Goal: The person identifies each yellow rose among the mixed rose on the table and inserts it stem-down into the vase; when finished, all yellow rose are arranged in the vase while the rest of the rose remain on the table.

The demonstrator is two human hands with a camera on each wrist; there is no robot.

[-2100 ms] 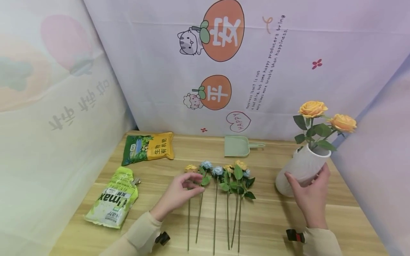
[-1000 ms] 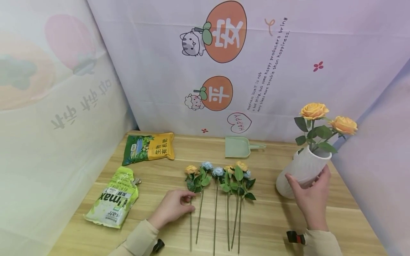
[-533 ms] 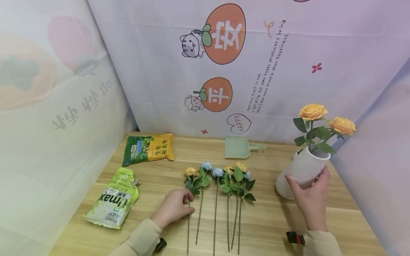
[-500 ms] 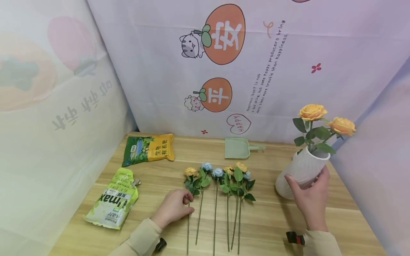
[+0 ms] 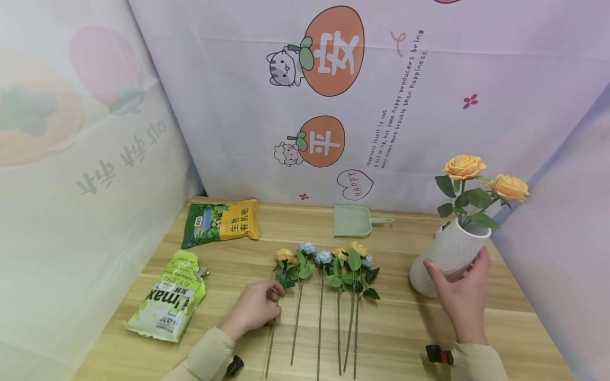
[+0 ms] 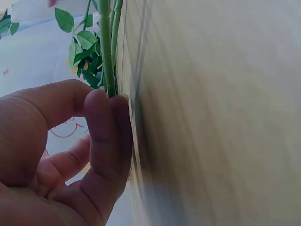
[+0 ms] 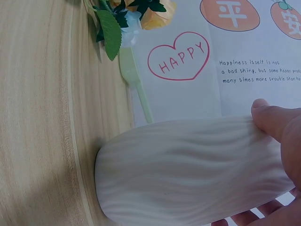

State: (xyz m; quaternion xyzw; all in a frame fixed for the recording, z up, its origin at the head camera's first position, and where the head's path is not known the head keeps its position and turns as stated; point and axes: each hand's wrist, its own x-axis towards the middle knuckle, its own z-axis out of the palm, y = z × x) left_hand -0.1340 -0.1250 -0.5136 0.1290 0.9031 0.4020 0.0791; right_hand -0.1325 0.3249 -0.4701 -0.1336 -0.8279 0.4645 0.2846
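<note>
My left hand [image 5: 254,308] pinches the stem of the leftmost yellow rose [image 5: 284,255], which lies on the wooden table. In the left wrist view, the thumb and fingertips meet at a green stem [image 6: 107,47] close to the tabletop. My right hand [image 5: 463,307] grips a white rippled vase [image 5: 443,262] from the near side, thumb and fingers on either side. The vase tilts to the right, its base low by the table. Two yellow roses [image 5: 464,167] with dark green leaves stand in its mouth. The right wrist view shows the vase wall [image 7: 188,174] and my thumb on it.
Right of the held stem lie more yellow and blue roses [image 5: 324,257], stems toward me. A pale green dustpan [image 5: 351,220] is behind them. A green-yellow bag [image 5: 221,222] and a lime-white bag [image 5: 169,299] with a metal clip are at left. Printed cloth encloses the table.
My left hand has come down from above the rose leaves onto the leftmost stem and pinched it. The stem's lower end has swung left. The right hand and vase have stayed put.
</note>
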